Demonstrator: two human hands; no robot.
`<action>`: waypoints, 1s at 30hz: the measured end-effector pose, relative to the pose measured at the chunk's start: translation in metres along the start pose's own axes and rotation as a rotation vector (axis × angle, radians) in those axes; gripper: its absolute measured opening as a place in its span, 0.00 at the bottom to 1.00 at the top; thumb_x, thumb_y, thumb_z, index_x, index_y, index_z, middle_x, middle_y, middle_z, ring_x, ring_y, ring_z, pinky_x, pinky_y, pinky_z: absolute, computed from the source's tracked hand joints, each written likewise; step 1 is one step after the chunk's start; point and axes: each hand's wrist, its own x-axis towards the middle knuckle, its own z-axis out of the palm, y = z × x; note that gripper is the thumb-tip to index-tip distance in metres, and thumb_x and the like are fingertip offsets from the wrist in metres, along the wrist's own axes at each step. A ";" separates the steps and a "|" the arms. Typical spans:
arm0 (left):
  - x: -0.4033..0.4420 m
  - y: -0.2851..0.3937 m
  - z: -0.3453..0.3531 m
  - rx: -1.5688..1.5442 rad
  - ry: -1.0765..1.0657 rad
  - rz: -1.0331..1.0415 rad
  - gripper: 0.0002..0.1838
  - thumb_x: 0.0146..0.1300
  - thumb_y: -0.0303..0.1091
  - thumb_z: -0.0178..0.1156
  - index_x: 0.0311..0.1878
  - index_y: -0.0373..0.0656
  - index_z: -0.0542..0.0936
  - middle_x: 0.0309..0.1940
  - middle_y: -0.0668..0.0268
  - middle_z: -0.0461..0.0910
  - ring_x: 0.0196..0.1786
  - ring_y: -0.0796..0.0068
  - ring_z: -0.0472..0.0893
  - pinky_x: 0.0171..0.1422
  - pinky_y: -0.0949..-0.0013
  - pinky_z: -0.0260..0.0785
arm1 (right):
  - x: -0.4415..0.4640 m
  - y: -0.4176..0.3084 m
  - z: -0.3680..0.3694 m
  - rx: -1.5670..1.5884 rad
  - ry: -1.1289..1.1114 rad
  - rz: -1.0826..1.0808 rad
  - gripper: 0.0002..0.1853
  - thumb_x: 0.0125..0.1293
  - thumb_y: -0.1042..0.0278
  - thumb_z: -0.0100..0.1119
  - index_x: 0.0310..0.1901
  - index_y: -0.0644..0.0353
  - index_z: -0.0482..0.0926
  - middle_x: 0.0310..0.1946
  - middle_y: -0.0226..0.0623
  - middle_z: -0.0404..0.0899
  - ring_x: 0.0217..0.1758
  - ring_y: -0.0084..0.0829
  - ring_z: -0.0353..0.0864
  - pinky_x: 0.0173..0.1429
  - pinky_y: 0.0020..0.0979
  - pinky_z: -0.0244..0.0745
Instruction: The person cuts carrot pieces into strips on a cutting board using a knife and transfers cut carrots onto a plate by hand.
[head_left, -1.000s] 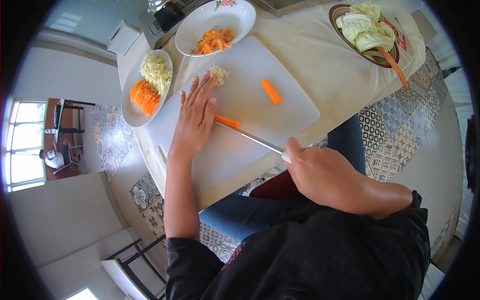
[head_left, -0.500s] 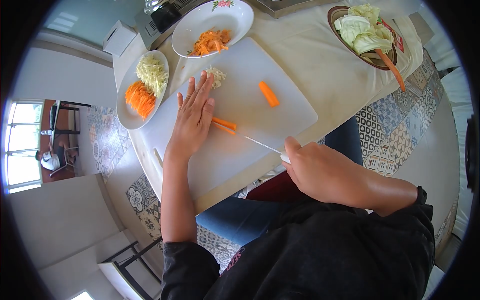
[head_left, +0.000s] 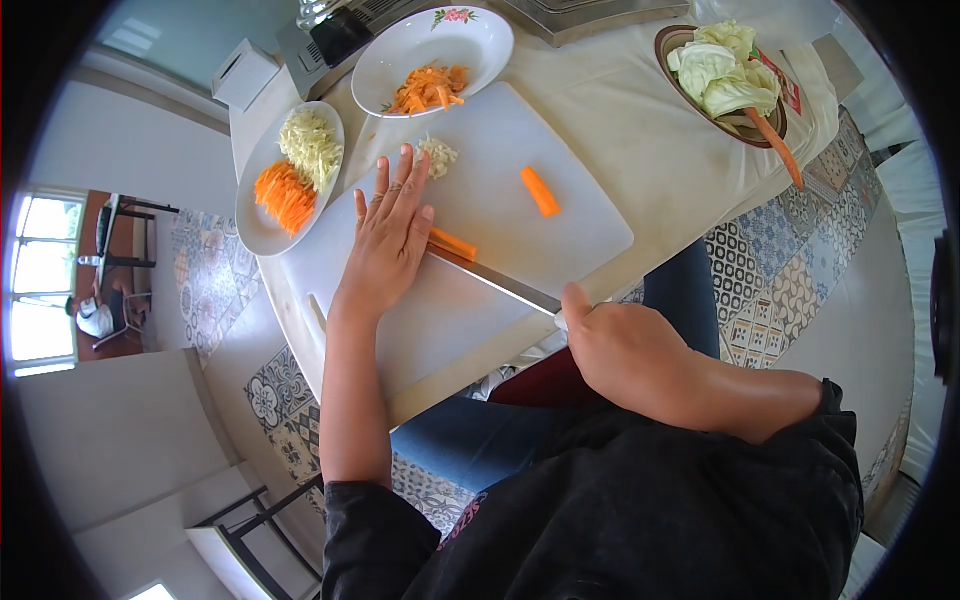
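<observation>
My left hand [head_left: 385, 235] lies flat, fingers stretched out, pressing down over a peeled carrot piece [head_left: 455, 245] on the white cutting board [head_left: 560, 150]. Only the carrot's right end shows beyond my thumb. Wrapped around the handle of a knife [head_left: 500, 283], my right hand [head_left: 625, 345] is at the board's near edge. The blade runs along the near side of the carrot, its tip hidden under my left hand. Another carrot piece [head_left: 540, 191] lies apart to the right. Past my fingertips sits a small heap of chopped pale pieces, perhaps garlic [head_left: 437, 157].
An oval plate [head_left: 262, 243] at left holds shredded carrot and shredded pale vegetable. Behind the board, a flowered bowl [head_left: 490, 45] contains orange peelings. A brown-rimmed bowl [head_left: 668, 60] with cabbage [head_left: 725, 75] and a carrot [head_left: 775, 148] stands at right. A person sits far left.
The knife's blade has tilted, so its broad face shows now. My right hand has shifted slightly down and left. My left hand stays over the carrot.
</observation>
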 end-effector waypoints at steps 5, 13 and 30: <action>-0.001 -0.001 -0.002 -0.054 0.008 0.024 0.28 0.79 0.46 0.40 0.79 0.56 0.57 0.80 0.63 0.51 0.83 0.55 0.44 0.82 0.43 0.29 | 0.001 0.003 0.000 0.013 0.035 -0.011 0.07 0.66 0.75 0.49 0.40 0.71 0.67 0.17 0.53 0.78 0.22 0.54 0.82 0.25 0.47 0.77; 0.000 -0.001 -0.023 -0.317 0.107 0.238 0.14 0.51 0.31 0.59 0.43 0.44 0.83 0.76 0.55 0.62 0.81 0.47 0.51 0.82 0.41 0.35 | -0.002 0.002 -0.004 -0.057 0.085 -0.026 0.06 0.65 0.75 0.49 0.39 0.69 0.69 0.18 0.52 0.78 0.22 0.53 0.82 0.25 0.47 0.77; -0.003 0.019 -0.019 -0.152 0.028 0.259 0.13 0.40 0.20 0.64 0.30 0.48 0.82 0.74 0.60 0.65 0.80 0.48 0.54 0.82 0.41 0.41 | -0.007 0.006 -0.007 -0.127 0.164 -0.092 0.06 0.64 0.75 0.51 0.39 0.69 0.70 0.15 0.45 0.77 0.18 0.46 0.81 0.21 0.41 0.75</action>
